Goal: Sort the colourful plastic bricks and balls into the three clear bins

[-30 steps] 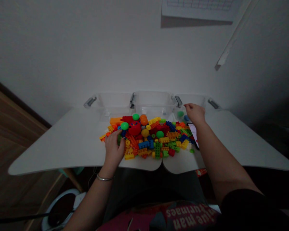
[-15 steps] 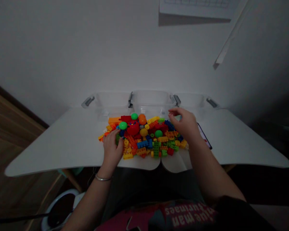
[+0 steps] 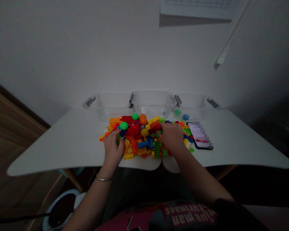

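Because the right hand (image 3: 172, 136) covers part of a green ball (image 3: 160, 131), I cannot tell whether its fingers pinch it. That ball lies in a heap of toy bricks (image 3: 142, 144) on the worktop (image 3: 62, 138). At the heap's left side rests the left hand (image 3: 112, 147), thumb and fingers parted. A careless nudge to loose bricks could, I judge, set the round red toy (image 3: 134, 128) rolling or push pieces against the phone (image 3: 199, 136). Behind stand three clear bins (image 3: 154, 98).
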Available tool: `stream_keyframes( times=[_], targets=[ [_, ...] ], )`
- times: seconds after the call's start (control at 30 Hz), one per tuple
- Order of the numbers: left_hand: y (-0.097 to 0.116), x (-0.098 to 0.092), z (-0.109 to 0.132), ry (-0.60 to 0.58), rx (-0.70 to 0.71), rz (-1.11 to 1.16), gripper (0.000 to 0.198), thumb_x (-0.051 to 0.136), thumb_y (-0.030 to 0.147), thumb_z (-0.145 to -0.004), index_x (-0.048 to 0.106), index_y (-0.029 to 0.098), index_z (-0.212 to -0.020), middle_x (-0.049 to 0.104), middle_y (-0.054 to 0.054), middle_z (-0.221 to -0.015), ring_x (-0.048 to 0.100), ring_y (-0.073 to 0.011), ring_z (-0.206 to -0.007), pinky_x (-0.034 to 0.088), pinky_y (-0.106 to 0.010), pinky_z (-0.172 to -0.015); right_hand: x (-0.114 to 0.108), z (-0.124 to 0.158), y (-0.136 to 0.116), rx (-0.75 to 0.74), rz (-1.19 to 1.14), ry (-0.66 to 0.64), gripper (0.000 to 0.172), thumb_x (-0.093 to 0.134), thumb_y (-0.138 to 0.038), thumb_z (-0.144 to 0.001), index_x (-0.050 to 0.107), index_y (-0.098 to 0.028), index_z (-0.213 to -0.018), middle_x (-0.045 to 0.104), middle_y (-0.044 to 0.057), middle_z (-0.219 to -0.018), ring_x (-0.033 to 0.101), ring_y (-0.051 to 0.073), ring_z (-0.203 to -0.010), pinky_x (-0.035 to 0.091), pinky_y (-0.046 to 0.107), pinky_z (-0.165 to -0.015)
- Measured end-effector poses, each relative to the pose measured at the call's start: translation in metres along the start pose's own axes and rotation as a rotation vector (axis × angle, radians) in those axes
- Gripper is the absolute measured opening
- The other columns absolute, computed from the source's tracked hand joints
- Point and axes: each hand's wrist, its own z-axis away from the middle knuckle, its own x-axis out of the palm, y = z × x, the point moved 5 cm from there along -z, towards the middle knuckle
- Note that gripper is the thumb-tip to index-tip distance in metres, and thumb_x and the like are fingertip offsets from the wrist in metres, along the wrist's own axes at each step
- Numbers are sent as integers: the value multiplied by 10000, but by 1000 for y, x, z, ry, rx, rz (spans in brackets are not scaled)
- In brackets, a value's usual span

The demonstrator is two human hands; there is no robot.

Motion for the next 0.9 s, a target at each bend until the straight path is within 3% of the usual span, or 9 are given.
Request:
stream_keyframes(
  times=[0.33, 0.5, 0.7, 0.9],
  targets=[
    [-2, 2, 0, -7, -24, 7, 371, 451, 336, -905, 592, 158, -1198, 650, -139, -1218, 562, -296, -1164, 420, -488, -999, 7, -1, -5, 52, 25, -62, 434, 663, -432, -853, 620, -138, -1169, 736, 147, -974, 637, 305, -982, 347, 424, -899],
    [-2, 3, 1, -8, -23, 8, 363, 451, 326, -907, 590, 160, -1197, 651, -136, -1219, 561, -287, -1164, 417, -480, -1005, 8, -2, -2, 56, -23, -58, 367, 651, -421, -860, 622, -161, -1117, 730, 140, -996, 641, 302, -990, 378, 424, -898],
    [-3, 4, 2, -15, -32, 7, 363, 448, 332, -910, 581, 169, -1207, 646, -130, -1224, 554, -283, -1172, 410, -474, -1012, 4, -7, 17, 95, -243, -50, 314, 640, -414, -855, 607, -209, -1090, 720, 92, -1014, 667, 279, -912, 466, 376, -763],
    [-3, 4, 1, -22, -39, 5, 357, 449, 322, -906, 581, 171, -1202, 646, -127, -1226, 555, -280, -1173, 410, -470, -1012, 12, -20, 48, 133, -645, 105, 290, 660, -376, -800, 581, -215, -1027, 690, 64, -1016, 658, 206, -820, 513, 356, -750]
  ],
)
